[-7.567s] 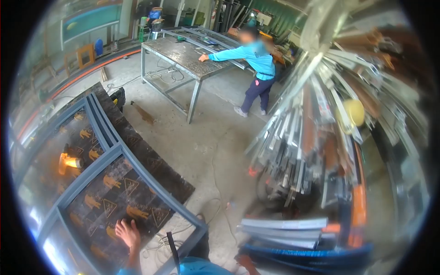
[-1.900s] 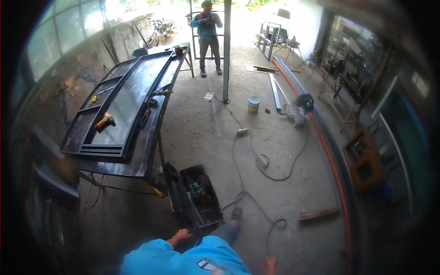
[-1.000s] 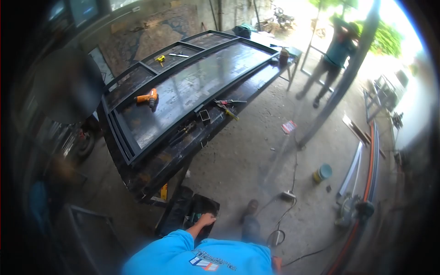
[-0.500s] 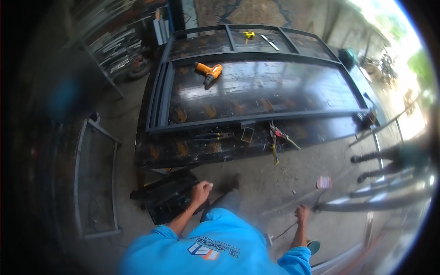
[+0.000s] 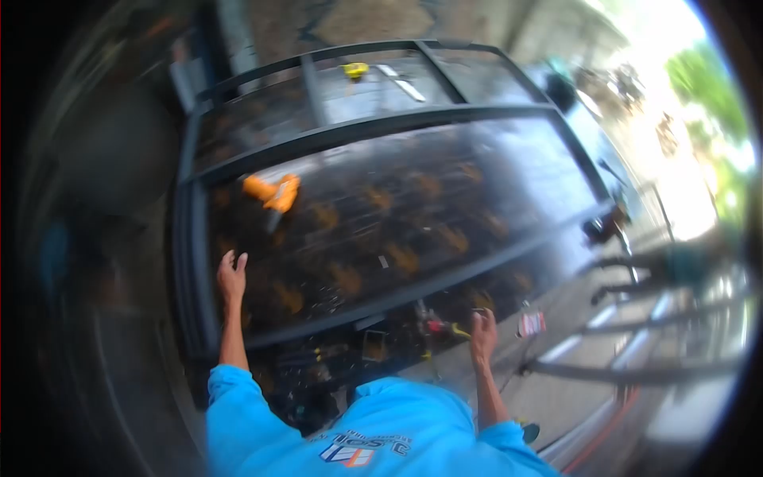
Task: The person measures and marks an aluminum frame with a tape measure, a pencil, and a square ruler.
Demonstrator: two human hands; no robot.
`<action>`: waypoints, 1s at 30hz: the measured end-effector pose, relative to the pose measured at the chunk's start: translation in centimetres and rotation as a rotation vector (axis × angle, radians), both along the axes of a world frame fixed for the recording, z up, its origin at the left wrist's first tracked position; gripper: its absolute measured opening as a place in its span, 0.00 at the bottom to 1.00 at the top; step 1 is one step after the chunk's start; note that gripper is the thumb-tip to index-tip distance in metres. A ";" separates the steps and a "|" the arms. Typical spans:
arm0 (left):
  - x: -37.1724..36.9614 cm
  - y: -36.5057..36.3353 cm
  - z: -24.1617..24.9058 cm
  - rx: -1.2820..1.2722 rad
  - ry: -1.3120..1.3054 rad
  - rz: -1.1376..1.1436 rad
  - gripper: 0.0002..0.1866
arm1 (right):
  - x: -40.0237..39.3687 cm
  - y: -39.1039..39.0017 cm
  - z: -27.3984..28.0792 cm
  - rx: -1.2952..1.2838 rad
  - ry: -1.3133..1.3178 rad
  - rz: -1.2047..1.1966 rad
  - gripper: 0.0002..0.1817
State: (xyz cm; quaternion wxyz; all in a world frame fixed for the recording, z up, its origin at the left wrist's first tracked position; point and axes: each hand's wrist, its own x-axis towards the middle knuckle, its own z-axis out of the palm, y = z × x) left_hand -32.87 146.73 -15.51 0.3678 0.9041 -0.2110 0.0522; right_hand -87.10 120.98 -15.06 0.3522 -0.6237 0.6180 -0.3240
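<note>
My left hand (image 5: 232,277) reaches over the black tabletop with its fingers apart and nothing in them. It is just below the orange cordless drill (image 5: 274,193) and beside the left bars of the dark grey metal frame (image 5: 405,292). Near the table's front edge, my right hand (image 5: 483,338) is raised with its fingers curled together. Something small and dark shows at its fingertips, too blurred to name. Pliers with red and yellow handles (image 5: 435,326) lie left of that hand, on the tabletop outside the frame.
In the frame's far section lie a yellow tape measure (image 5: 355,71) and a pale flat strip (image 5: 400,83). A red-and-white packet (image 5: 531,323) is on the right. Beyond it, metal tubes (image 5: 628,370) stretch along the right side.
I have come closer to the table and the view has turned. My left hand has moved from above the tool case to inside the frame; my right hand has risen to the table's edge.
</note>
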 end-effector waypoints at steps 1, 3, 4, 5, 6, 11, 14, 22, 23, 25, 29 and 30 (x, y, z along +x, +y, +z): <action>1.4 -2.8 -1.4 0.093 -0.049 -0.084 0.34 | 0.6 -0.9 -0.3 0.055 0.031 0.004 0.21; 3.6 -8.2 -3.9 0.185 -0.004 -0.131 0.44 | 1.0 -2.5 -2.1 0.029 0.112 -0.054 0.22; 4.8 -10.3 -6.1 0.128 0.055 -0.103 0.46 | 1.0 -3.2 -2.1 0.030 0.101 -0.068 0.21; 3.8 -12.8 -3.4 0.460 0.070 -0.014 0.46 | 1.0 -4.0 -1.0 0.181 0.081 -0.070 0.22; 5.0 -13.9 -4.2 0.457 0.078 -0.051 0.47 | 1.2 -4.5 -0.9 0.129 0.081 -0.115 0.21; 10.7 -14.8 -9.9 0.403 0.121 -0.160 0.41 | 1.6 -7.0 -2.0 0.204 0.377 -0.241 0.20; 11.6 -13.0 -13.6 0.296 -0.055 -0.198 0.36 | 1.0 -7.7 -3.4 0.189 0.302 -0.236 0.18; -14.1 -16.2 10.3 0.371 0.215 -0.442 0.38 | -0.1 -8.3 -3.2 0.210 0.222 -0.129 0.17; -16.5 -16.9 11.2 0.357 0.206 -0.476 0.39 | -0.1 -8.4 -3.4 0.184 0.239 -0.123 0.16; -20.6 -18.3 12.4 0.354 0.235 -0.545 0.42 | -0.3 -8.7 -3.8 0.161 0.253 -0.104 0.15; -28.0 -21.7 15.5 0.321 0.280 -0.706 0.37 | -2.1 -9.6 -4.5 0.105 0.244 -0.024 0.15; -29.7 -22.3 15.9 0.302 0.321 -0.794 0.34 | -2.8 -9.7 -3.3 0.293 0.043 0.041 0.15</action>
